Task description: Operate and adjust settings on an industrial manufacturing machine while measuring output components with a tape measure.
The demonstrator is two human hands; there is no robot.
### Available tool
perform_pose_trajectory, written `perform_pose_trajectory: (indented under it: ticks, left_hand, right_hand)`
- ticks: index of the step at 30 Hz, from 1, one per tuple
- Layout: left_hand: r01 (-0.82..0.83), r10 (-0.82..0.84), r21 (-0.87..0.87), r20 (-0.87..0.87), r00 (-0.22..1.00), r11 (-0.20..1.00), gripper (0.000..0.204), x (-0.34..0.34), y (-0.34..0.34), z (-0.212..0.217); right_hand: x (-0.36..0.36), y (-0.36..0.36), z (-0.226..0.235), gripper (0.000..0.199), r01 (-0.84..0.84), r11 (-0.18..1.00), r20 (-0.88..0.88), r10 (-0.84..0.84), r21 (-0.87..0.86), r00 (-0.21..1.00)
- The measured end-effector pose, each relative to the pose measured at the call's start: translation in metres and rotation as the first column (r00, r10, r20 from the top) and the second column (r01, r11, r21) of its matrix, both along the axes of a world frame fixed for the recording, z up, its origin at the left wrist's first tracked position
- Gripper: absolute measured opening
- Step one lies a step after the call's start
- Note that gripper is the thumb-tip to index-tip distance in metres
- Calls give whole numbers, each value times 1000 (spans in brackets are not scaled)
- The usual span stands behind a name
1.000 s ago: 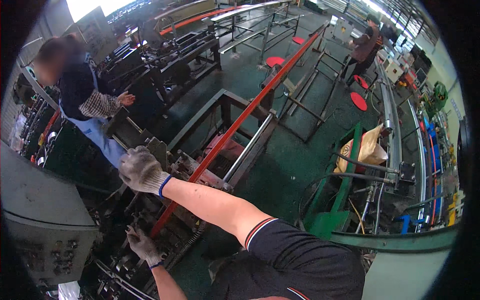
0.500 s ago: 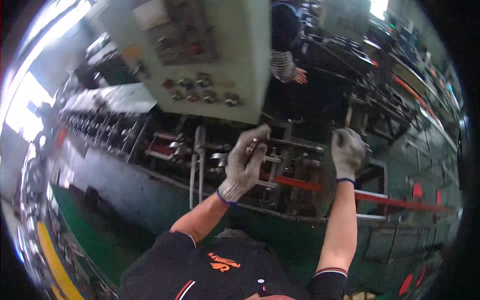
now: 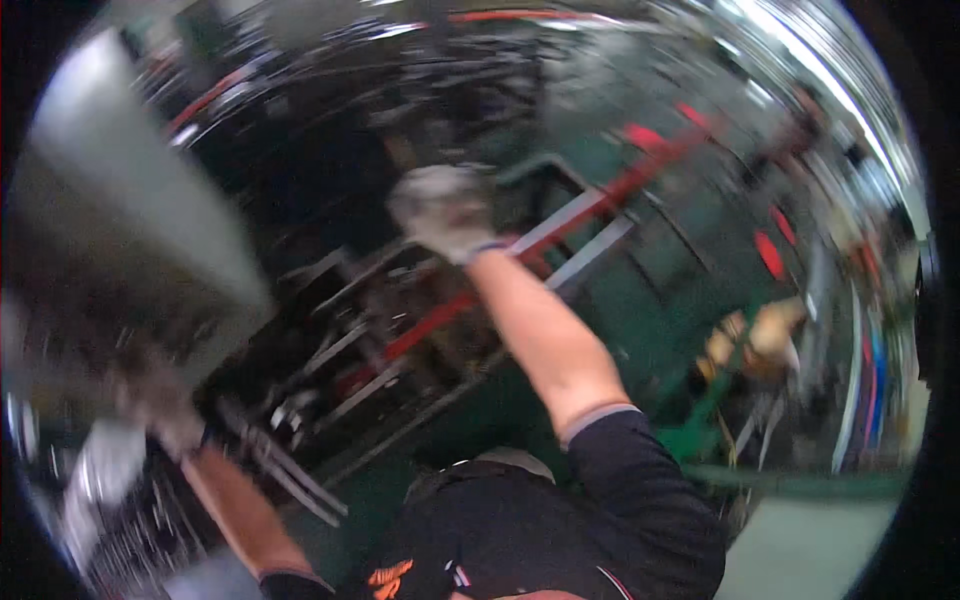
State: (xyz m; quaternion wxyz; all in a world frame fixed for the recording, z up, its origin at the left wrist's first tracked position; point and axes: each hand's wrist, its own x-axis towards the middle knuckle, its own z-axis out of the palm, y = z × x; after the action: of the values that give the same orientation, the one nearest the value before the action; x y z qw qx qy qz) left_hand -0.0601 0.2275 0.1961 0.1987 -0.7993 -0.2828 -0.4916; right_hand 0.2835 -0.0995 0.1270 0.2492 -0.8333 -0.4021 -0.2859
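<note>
left hand (image 3: pixel 158 398) low, near grey cabinet (image 3: pixel 145 215) | right hand (image 3: pixel 441 210) extended forward

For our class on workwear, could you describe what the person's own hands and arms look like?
The left hand and right hand wear greyish gloves, blurred here; the right glove's wrist edge is dark blue. Short dark sleeves leave both forearms bare; the right sleeve has a thin, lighter hem.

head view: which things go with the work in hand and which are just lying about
Likely in use:
right hand, gloved, near the red bar
left hand, gloved, by the grey cabinet; blur hides any contact
metal machinery around the bar

Likely just about:
tan sack, at right
red discs
</note>
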Motion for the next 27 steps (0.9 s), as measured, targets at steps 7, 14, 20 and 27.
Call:
perform_pose_trajectory:
  ticks: [7, 14, 20, 27]
  left_hand:
    - [-164, 164, 6, -82, 983, 986, 61, 12, 7, 2]
    - [-81, 81, 0, -17, 997, 997, 59, 11, -6, 7]
    - [72, -71, -22, 54, 996, 997, 59, 4, -2, 13]
    - [111, -118, 124, 57, 991, 986, 59, 14, -26, 36]
  right_hand:
    - [3, -23, -5, 12, -68, 978, 71, 55, 195, 996]
    - [1, -12, -9, 11, -85, 970, 74, 70, 227, 995]
    - [2, -8, -7, 11, -97, 971, 70, 84, 218, 994]
    - [3, -11, -8, 10, -100, 970, 59, 89, 223, 994]
